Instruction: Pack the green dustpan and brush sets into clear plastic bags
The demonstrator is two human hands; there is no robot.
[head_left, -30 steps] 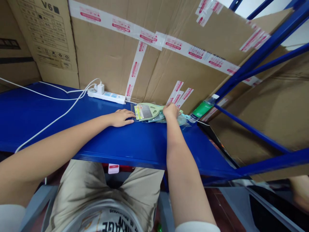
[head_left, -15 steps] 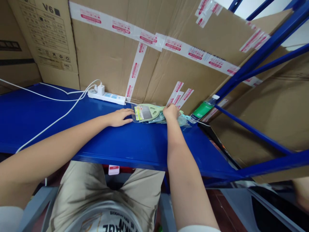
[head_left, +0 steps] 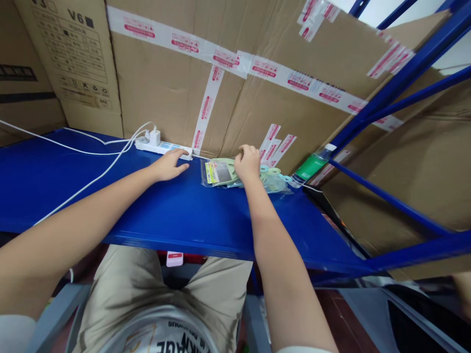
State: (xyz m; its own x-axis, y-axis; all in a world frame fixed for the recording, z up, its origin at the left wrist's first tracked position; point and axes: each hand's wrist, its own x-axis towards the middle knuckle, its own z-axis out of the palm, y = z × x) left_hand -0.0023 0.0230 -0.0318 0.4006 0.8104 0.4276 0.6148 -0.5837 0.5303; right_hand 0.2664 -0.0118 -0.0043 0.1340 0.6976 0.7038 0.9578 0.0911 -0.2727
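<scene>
A pale green hand brush in a clear bag with a yellow label lies on top of more bagged light blue and green pieces, near the back of a blue shelf. My right hand is over the brush's handle end, its fingers loosely bent and thumb apart. Contact under the palm is hidden. My left hand is to the left of the bags, with thumb and fingers spread and nothing in it. It hovers at the front of a white power strip; whether it touches the strip I cannot tell.
Large taped cardboard boxes stand behind the shelf. White cables run across its left side. A green-labelled bottle leans at the right by blue rack bars. A pink-and-white object sits below the front edge.
My left hand has moved left, off the bag's edge toward the power strip. My right hand has shifted left along the brush handle, uncovering the handle ends with their holes.
</scene>
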